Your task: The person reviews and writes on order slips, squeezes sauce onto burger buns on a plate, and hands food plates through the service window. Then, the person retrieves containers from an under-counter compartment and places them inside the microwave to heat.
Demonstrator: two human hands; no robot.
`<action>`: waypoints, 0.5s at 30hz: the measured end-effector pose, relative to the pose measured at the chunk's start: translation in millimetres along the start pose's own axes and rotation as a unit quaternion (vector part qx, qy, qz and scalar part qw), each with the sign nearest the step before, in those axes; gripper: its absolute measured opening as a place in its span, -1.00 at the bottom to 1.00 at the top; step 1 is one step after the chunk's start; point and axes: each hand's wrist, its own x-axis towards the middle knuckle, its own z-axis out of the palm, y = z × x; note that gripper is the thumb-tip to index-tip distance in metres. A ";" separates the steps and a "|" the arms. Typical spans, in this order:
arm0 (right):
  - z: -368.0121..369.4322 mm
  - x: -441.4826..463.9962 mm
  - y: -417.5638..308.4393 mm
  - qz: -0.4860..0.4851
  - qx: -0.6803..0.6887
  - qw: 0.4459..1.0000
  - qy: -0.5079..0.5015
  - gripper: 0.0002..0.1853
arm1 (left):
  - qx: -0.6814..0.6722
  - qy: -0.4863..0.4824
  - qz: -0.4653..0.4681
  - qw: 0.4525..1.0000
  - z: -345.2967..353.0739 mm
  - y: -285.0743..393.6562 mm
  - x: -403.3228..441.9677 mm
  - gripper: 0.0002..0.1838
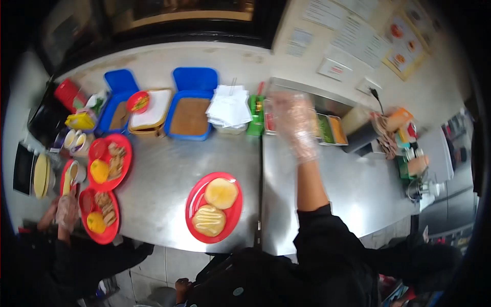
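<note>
My right hand [294, 123], in a clear plastic glove, reaches over a row of metal topping containers at the back of the steel counter. Its fingers are smeared by motion, so their grip is unclear. Low at the bottom edge, what appears to be my left hand [183, 287] hangs beside my body, small and curled closed, with nothing visible in it. On the counter before me lies a red oval plate [190, 207]. It carries two bun halves: a plain one [221, 193] and one with pale sauce lines [209, 220].
At left, a co-worker's gloved hands [66, 212] are beside red plates [126, 176] of yellow rice and meat. Blue bins [208, 134], white papers [228, 105] and a green holder [254, 120] line the wall. Green and orange toppings [336, 130] and dark bottles [364, 135] stand right.
</note>
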 end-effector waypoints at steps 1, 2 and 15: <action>-38.2 8.5 57.2 0.082 -0.032 0.996 0.028 -0.84 | 0.048 -0.134 -0.043 0.989 -11.8 2.5 18.5 -0.76; -73.5 9.1 109.3 0.057 -0.179 0.980 0.068 -0.83 | 0.098 -0.263 -0.088 0.956 -21.3 4.3 35.3 -0.79; -60.2 -85.6 513.8 -0.120 -0.224 0.967 -0.026 -0.73 | -0.335 -0.041 -0.594 0.731 -59.9 61.3 118.8 -0.82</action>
